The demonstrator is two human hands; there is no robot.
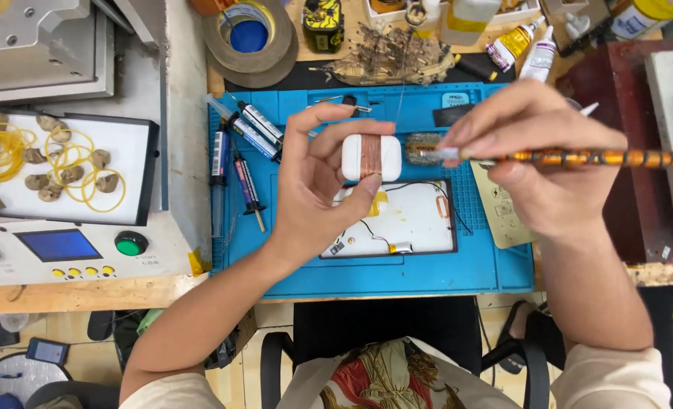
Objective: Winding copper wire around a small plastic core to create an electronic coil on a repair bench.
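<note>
From the head view, the left hand pinches a small white rounded block wrapped with copper wire above the blue work mat, while the right hand grips an orange-and-black banded brush lying horizontally, its tip pointing left just beside the block.

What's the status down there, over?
Left hand grips white block with copper winding. Right hand holds orange-banded brush, tip at the block. Nothing between them.

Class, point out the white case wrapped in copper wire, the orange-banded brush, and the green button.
White case (pixel 354 157), head view: bare left end.
Brush (pixel 594 158), head view: handle middle.
Green button (pixel 130 244), head view: cap centre.
</note>
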